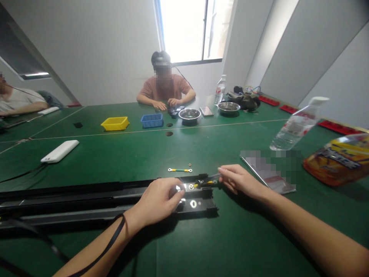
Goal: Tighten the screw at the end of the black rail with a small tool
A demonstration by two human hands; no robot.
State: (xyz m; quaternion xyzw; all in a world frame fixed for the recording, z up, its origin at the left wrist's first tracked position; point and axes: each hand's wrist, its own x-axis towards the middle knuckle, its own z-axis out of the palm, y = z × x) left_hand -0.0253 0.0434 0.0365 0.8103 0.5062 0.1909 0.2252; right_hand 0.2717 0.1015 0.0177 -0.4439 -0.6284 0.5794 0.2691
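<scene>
A long black metal rail [115, 201] lies across the table in front of me, its right end near the middle. My left hand [161, 196] rests on that end with its fingers curled over the rail. My right hand [238, 179] is closed in a pinch on a slim grey tool [213, 177], whose tip reaches over the rail's end. By the tip, a nut [191, 186] and a yellow-sleeved ring terminal [196, 186] sit on the rail. Just behind the rail lie a short green-and-yellow ground wire [180, 170] with ring ends and a loose nut [190, 165].
A phone [269, 173], a water bottle [296, 125] and an orange drink bottle [340, 159] stand or lie at the right. A white power bank [60, 151] lies left. Farther back are yellow [115, 124] and blue trays [152, 120], steel bowls [189, 115] and a seated person [164, 86].
</scene>
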